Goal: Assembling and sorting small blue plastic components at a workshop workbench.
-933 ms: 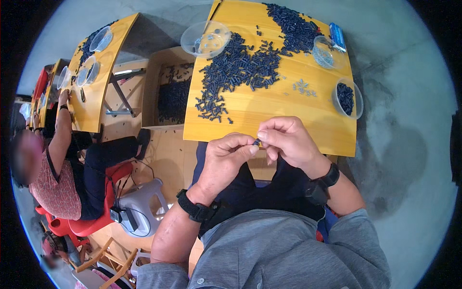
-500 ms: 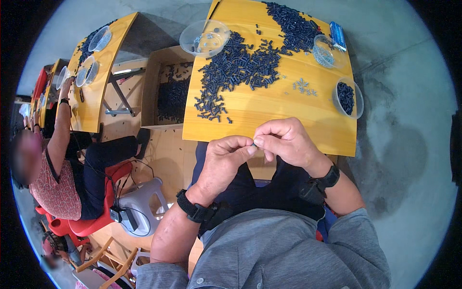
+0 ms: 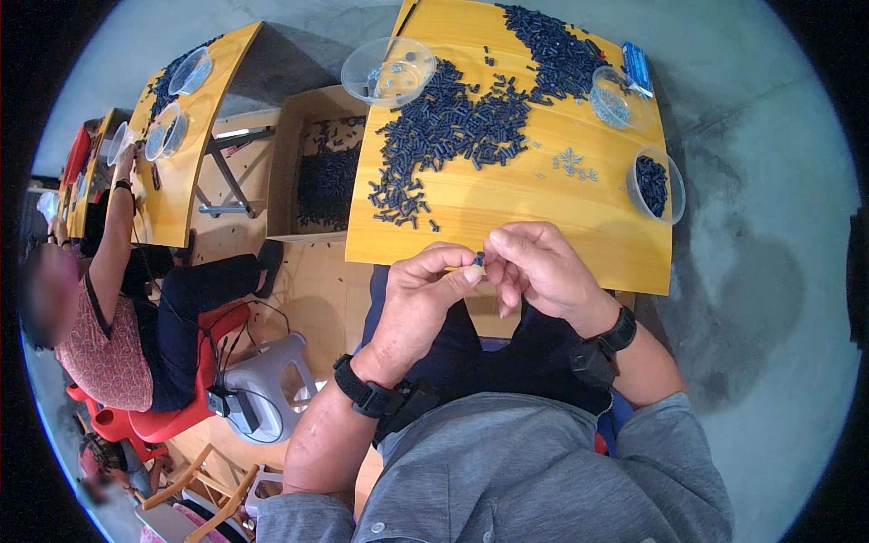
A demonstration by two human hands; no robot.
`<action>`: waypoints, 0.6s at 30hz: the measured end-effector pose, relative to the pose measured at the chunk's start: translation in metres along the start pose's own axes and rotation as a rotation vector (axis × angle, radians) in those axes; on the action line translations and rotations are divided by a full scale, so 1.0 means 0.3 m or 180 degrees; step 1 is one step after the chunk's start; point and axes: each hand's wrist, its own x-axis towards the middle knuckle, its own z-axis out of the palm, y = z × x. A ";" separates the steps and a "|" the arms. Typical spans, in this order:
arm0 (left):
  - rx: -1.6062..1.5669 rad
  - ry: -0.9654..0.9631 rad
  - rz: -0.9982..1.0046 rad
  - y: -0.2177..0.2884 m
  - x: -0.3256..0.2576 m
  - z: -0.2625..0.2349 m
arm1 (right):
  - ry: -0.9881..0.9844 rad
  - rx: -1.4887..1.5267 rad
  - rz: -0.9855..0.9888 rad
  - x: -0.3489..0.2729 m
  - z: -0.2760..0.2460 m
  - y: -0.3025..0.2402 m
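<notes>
My left hand (image 3: 428,294) pinches a small black plastic piece (image 3: 479,259) upright between thumb and forefinger, just off the near edge of the yellow table. Close beside it is my right hand (image 3: 549,279), its fingers loosely bent and the thumb lifted apart from the piece. I make out nothing held in it. Beyond my hands, a heap of short black tube-like pieces (image 3: 457,122) covers the table's left part. Small silvery metal parts (image 3: 572,165) lie in a loose group to the right.
On the yellow table (image 3: 543,217) stand a clear bowl (image 3: 391,72), a tub of metal parts (image 3: 611,107), a tub of black pieces (image 3: 652,184) and a blue box (image 3: 636,68). A cardboard box (image 3: 282,172) stands left. Another person (image 3: 113,353) sits at the neighbouring table.
My right thumb and forefinger have come off the small black piece and moved slightly up. The piece now shows between my left fingertips.
</notes>
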 end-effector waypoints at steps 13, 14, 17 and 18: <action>-0.0203 -0.0285 0.0155 0.000 -0.002 0.007 | -0.0889 0.0817 0.0801 0.010 0.006 0.025; -0.0204 -0.0285 0.0154 -0.003 -0.002 0.005 | -0.0888 0.0817 0.0803 0.010 0.001 0.030; -0.0347 -0.0320 0.0169 -0.010 0.000 0.003 | -0.0975 0.0901 0.0910 0.013 -0.011 0.044; -0.0408 -0.0309 0.0094 -0.006 -0.002 0.004 | -0.1009 0.0923 0.0915 0.012 -0.007 0.040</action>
